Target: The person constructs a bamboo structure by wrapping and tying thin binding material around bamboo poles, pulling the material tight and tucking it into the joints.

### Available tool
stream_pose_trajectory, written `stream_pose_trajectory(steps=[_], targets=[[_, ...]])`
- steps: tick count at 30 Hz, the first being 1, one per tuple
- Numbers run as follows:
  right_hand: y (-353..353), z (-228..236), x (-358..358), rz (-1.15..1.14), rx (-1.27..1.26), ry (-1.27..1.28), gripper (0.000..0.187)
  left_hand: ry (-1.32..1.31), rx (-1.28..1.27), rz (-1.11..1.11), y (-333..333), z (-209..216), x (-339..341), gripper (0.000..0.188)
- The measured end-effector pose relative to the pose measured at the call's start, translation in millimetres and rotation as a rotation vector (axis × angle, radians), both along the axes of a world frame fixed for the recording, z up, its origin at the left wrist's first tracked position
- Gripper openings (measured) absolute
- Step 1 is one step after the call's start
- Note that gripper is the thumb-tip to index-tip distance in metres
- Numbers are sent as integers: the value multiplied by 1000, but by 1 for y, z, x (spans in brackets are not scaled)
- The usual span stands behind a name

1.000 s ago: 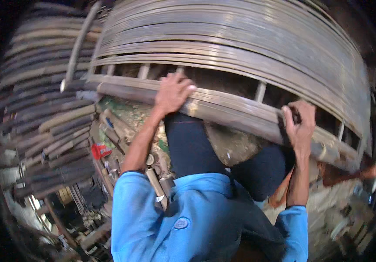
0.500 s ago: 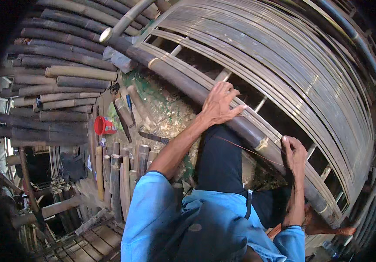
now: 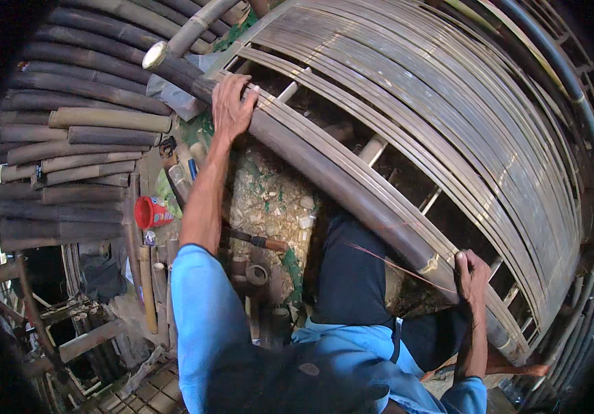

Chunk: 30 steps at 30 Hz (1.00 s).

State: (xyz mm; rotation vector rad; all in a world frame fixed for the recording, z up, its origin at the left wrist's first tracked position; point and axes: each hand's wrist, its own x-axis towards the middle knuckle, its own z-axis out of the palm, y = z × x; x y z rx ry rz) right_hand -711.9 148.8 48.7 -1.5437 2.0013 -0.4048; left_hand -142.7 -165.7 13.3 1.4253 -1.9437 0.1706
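Observation:
A bundle of narrow bamboo strips (image 3: 352,162) lies along a thick dark bamboo pole (image 3: 324,165), which slants from far left to near right. At the far end, my left hand (image 3: 231,109) is closed over the strips, its thumb apart from the fingers. Farther down on the right, my right hand (image 3: 474,276) grips the same strips, its thumb on top. A thin reddish strand (image 3: 402,268) hangs in front of the pole and runs toward my right hand; where it ends is hidden. Beyond the strips, light crosspieces (image 3: 373,150) reach to a broad curved slatted bamboo panel (image 3: 442,103).
Dark bamboo poles (image 3: 83,93) are stacked at left. A red bucket (image 3: 151,212) stands on the floor beside short upright bamboo pieces. A long blade with a wooden handle (image 3: 269,243) lies amid wood chips. My legs (image 3: 352,276) are close under the pole.
My left hand has slid far up and left along the strips to the pole's far end. My right hand stays at nearly the same place on the strips. The view has shifted slightly.

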Motion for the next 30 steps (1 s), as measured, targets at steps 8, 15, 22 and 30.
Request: stream_pose_trajectory(steps=[8,15,22,30], targets=[[10,-28,-37,-107,269,-142,52,-99,443,43,-37,2,7,45],[-4,-25,-20,-15,174,-140,48,22,-48,129,-14,-9,23,50],[-14,-21,-36,-67,232,-401,31,1014,488,195,66,-45,-17,99],[-55,40,3,108,5,-64,40,1104,917,64,158,99,151,20]])
